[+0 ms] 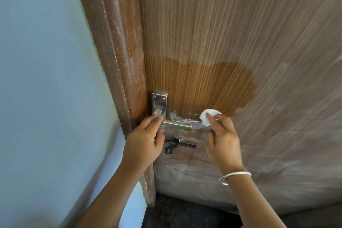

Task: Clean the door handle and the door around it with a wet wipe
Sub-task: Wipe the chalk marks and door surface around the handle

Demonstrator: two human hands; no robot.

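A steel lever door handle (177, 125) with its backplate (159, 103) is fixed at the left edge of a dusty wood-grain door (240, 33). My left hand (146, 139) grips the handle near its pivot, thumb on the backplate. My right hand (222, 139) pinches a small crumpled white wet wipe (208, 116) against the door just right of the handle's tip. Above the handle, a darker, wet patch (203, 83) of door shows clean orange-brown wood. Thin white streaks lie on the door behind the lever.
A dark sliding bolt latch (177, 144) sits just below the handle. The scuffed brown door frame (118, 42) runs along the left, with a pale blue wall (46, 79) beside it. Dark speckled floor (181, 213) lies at the door's foot. A silver bangle (235, 177) circles my right wrist.
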